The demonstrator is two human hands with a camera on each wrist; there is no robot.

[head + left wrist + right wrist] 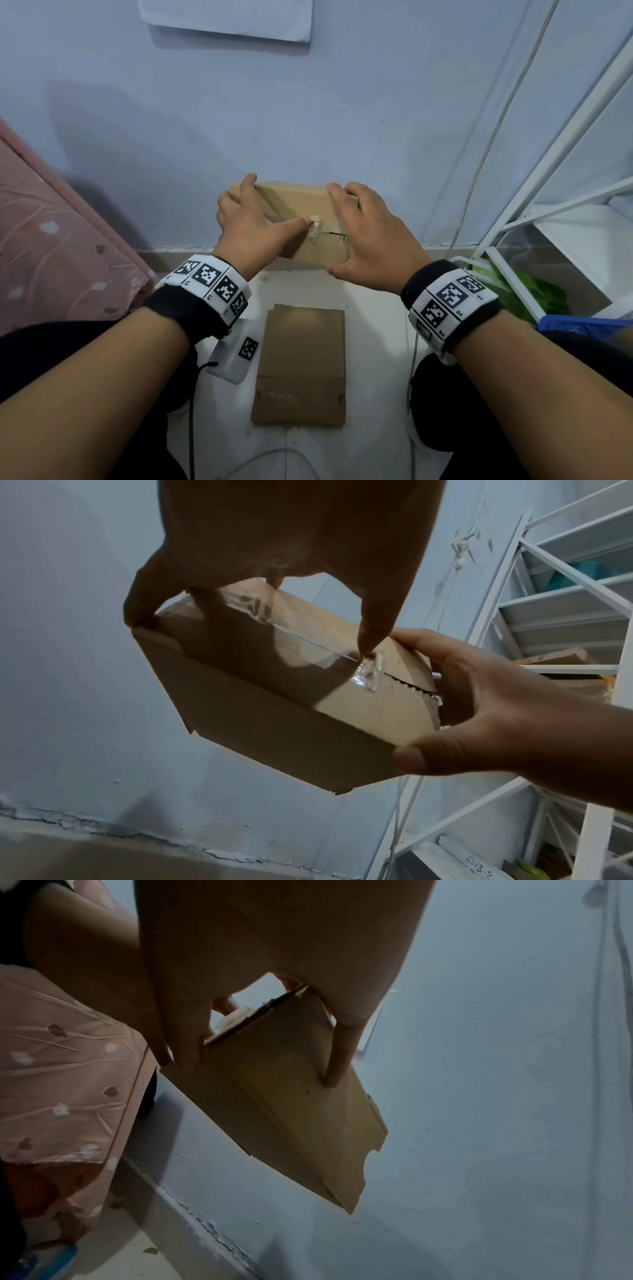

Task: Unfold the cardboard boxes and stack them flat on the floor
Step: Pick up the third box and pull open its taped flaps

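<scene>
— Holding the box (pixel 297 205) up before the wall, are we?
— Yes: our left hand (pixel 250 226) and right hand (pixel 373 236) grip its ends, above flat cardboard (pixel 301 366) on the floor (pixel 373 342).

Box: cardboard box (pixel 240 696) held aloft, taped seam facing the camera
Left hand (pixel 291 547): thumb tip at crumpled clear tape (pixel 369 674)
Right hand (pixel 479 710): grips the box's right end
Background: white shelf (pixel 565 610), right
</scene>
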